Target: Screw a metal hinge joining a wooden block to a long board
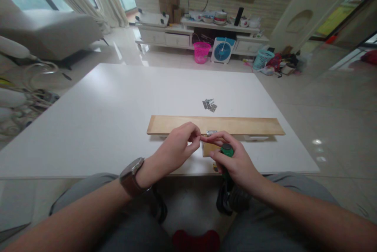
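Observation:
A long pale wooden board point(241, 125) lies across the white table, with a metal hinge point(211, 132) at its near edge. Below the hinge sits a small wooden piece point(207, 149), partly covered by my fingers. My left hand point(179, 142) is closed in a pinch just left of the hinge; whatever is between its fingertips is too small to make out. My right hand point(235, 157) grips a green-handled screwdriver point(227, 150) with black on its end, its shaft hidden. My right index finger reaches toward the left fingertips.
Several loose metal hinges point(209, 105) lie in a pile beyond the board on the white table point(123, 106). White pieces point(256, 138) show under the board's near edge. Across the floor stand a pink basket point(202, 52), a blue fan point(223, 50) and a low cabinet point(176, 39).

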`<state>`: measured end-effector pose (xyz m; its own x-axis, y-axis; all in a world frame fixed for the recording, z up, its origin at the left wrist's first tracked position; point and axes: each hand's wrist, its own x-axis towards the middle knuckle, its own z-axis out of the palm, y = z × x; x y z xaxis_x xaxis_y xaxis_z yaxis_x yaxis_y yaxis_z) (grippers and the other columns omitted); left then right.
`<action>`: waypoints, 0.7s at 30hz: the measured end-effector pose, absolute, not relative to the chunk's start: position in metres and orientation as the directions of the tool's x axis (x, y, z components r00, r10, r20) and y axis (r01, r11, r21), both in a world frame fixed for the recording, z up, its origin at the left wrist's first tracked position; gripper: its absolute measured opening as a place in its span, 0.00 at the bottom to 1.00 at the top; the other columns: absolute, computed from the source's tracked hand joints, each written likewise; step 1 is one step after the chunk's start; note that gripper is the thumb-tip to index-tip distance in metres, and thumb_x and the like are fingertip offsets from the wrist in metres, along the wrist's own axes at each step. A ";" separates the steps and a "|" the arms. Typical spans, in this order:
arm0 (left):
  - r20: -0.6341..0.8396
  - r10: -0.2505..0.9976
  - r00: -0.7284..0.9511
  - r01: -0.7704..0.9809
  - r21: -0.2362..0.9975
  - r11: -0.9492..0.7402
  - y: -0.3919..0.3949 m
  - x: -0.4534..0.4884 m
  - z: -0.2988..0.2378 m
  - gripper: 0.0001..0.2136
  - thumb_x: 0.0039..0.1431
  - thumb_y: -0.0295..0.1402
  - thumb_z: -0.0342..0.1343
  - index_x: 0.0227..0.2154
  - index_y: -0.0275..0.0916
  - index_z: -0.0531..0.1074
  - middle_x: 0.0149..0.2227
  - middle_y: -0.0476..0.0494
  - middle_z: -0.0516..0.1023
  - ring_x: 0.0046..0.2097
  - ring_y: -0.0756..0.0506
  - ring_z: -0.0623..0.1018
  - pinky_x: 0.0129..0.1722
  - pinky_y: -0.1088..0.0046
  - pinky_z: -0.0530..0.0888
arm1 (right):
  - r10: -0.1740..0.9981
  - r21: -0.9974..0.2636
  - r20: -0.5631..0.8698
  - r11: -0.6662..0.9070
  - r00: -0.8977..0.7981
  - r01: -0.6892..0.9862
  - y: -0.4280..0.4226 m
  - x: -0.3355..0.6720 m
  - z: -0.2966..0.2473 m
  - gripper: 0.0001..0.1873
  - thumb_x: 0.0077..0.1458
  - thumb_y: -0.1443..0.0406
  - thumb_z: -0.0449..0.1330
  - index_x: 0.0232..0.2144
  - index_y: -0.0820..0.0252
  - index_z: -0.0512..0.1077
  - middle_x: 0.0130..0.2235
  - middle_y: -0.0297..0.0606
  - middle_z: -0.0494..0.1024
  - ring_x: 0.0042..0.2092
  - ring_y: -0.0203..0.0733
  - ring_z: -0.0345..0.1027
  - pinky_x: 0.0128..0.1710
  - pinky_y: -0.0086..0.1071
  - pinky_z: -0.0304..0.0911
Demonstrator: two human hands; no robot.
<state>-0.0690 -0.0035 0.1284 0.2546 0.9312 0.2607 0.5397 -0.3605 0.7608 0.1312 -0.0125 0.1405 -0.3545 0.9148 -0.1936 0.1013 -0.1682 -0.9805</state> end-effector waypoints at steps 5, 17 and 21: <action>0.235 0.945 0.225 0.456 0.832 -0.316 -0.003 -0.069 0.133 0.04 0.61 0.23 0.56 0.33 0.37 0.72 0.31 0.49 0.77 0.33 0.50 0.75 0.32 0.76 0.69 | 0.921 -0.981 -0.193 -0.188 -0.338 0.050 -0.013 0.131 0.143 0.13 0.52 0.64 0.67 0.41 0.55 0.72 0.54 0.39 0.81 0.18 0.25 0.63 0.18 0.25 0.62; 0.374 0.884 0.281 0.520 0.715 -0.468 -0.005 -0.071 0.132 0.03 0.66 0.26 0.54 0.36 0.38 0.71 0.34 0.47 0.77 0.34 0.49 0.75 0.35 0.73 0.72 | 0.925 -0.964 -0.227 -0.258 -0.305 -0.064 -0.014 0.133 0.143 0.21 0.51 0.63 0.69 0.46 0.52 0.68 0.55 0.41 0.82 0.18 0.24 0.61 0.17 0.24 0.59; 0.411 0.853 0.321 0.552 0.651 -0.521 -0.006 -0.071 0.131 0.03 0.67 0.25 0.53 0.37 0.37 0.70 0.35 0.46 0.76 0.36 0.48 0.75 0.36 0.72 0.72 | 0.923 -0.961 -0.236 -0.268 -0.303 -0.066 -0.015 0.133 0.143 0.24 0.51 0.62 0.70 0.48 0.51 0.66 0.56 0.42 0.81 0.18 0.24 0.61 0.17 0.24 0.59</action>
